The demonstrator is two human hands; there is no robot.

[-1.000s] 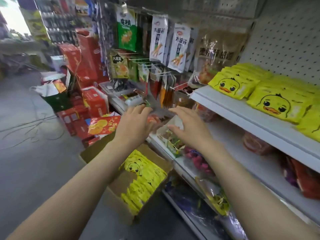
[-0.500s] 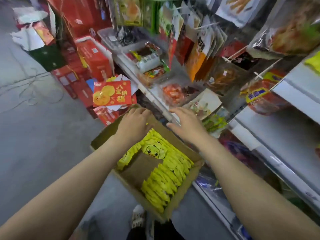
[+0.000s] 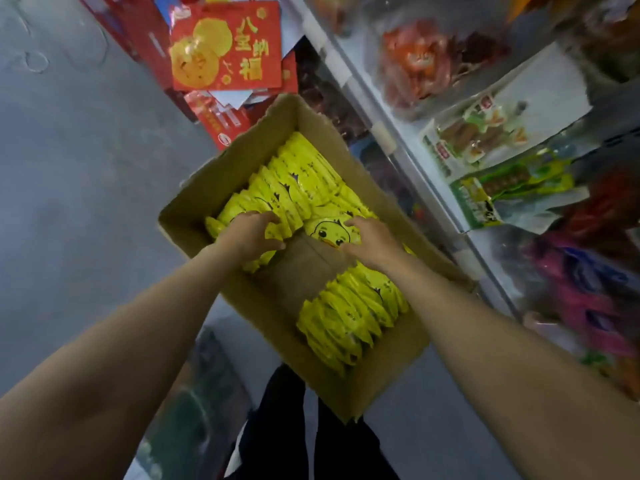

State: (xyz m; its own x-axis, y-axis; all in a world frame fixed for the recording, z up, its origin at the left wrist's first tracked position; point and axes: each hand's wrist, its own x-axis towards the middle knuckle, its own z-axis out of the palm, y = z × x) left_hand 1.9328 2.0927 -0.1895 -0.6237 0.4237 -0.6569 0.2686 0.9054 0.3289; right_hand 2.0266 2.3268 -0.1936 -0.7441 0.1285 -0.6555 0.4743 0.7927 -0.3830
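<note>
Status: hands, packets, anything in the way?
Left hand grips a bunch of yellow packets in the cardboard box. Right hand grips the duck-face packet. Nothing over the box; shelf close on the right.

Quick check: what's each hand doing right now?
Left hand: grips a bunch of yellow duck packets in the cardboard box.
Right hand: fingers curled over the face-up duck packet, thumb at its lower edge, pinching it.

I count one cardboard box (image 3: 211,185). Inside it stand two batches of yellow duck packets (image 3: 304,174), too crowded to number, plus one face-up packet (image 3: 329,233). My two hands, left hand (image 3: 247,237) and right hand (image 3: 373,244), are inside too. One red gift bag (image 3: 225,46) lies beyond it.
</note>
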